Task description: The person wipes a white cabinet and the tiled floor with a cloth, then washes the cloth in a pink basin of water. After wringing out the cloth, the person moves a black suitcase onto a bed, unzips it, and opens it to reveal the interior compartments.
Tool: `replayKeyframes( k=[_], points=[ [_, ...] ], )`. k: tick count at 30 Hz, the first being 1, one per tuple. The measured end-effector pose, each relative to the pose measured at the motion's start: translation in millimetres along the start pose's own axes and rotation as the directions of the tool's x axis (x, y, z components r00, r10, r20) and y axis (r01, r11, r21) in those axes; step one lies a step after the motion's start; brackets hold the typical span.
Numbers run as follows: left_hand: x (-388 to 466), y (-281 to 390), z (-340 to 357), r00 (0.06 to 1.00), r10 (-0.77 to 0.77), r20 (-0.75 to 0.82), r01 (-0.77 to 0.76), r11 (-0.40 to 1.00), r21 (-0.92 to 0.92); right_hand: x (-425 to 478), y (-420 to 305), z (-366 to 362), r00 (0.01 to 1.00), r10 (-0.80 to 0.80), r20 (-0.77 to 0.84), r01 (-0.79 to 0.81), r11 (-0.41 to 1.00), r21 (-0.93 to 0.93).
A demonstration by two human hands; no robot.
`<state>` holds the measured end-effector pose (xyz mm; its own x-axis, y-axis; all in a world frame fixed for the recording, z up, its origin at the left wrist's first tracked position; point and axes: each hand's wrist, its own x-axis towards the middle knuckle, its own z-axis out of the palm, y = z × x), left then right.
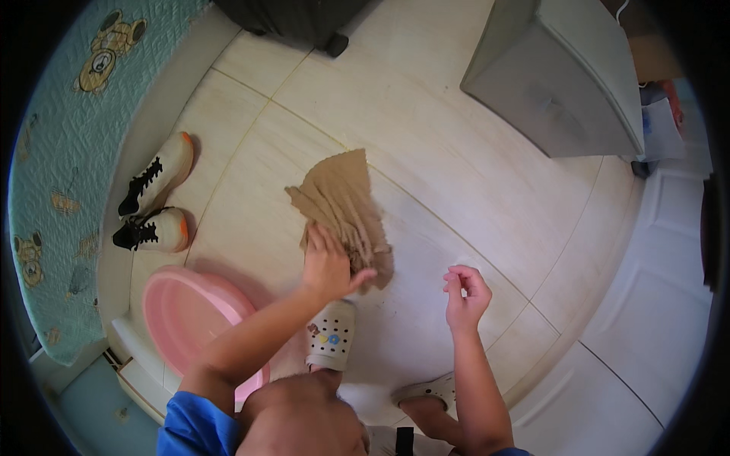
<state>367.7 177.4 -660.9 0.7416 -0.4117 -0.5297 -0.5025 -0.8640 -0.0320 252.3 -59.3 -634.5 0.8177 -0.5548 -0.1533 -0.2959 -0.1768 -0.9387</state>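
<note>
A crumpled brown cloth (pixel 351 199) lies spread in folds on the tiled floor (pixel 422 142) in front of me. My left hand (pixel 328 265) rests on the cloth's near part, palm down, thumb stretched to the right. Off to the right, my right hand (pixel 467 293) is raised with curled fingers and seems to hold nothing; whether thumb and fingertips touch is unclear. A pink plastic basin (pixel 245 299) stands at the left, partly hidden by my left forearm. Its inside is pale, and its contents cannot be told.
White sneakers with black laces (pixel 165 171) lie beside the bed's base at the left. My clog (pixel 333 336) is just below the cloth. A grey cabinet (pixel 547 91) stands upper right, a dark wheeled object (pixel 291 20) at the top, and white panelled doors (pixel 633 285) at the right.
</note>
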Motion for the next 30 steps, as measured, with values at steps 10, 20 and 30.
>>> replayKeyframes(
  k=[10, 20, 30],
  points=[
    [91.4, -102.0, -31.7, 0.795, -0.438, -0.421, 0.214, 0.85, -0.481, -11.9, -24.4, 7.4, 0.995, -0.044, 0.093, 0.044, 0.999, -0.003],
    [-41.4, 47.4, -57.2, 0.772, 0.382, -0.508, -0.555, 0.015, -0.832, 4.1, -49.1, 26.4, 0.668, 0.695, 0.267, -0.74, 0.58, 0.341],
    [48.3, -76.4, 4.5, 0.897, -0.234, -0.376, 0.13, 0.951, -0.281, 13.5, -36.6, 16.9, 0.749, 0.662, 0.036, -0.627, 0.69, 0.361]
  ],
)
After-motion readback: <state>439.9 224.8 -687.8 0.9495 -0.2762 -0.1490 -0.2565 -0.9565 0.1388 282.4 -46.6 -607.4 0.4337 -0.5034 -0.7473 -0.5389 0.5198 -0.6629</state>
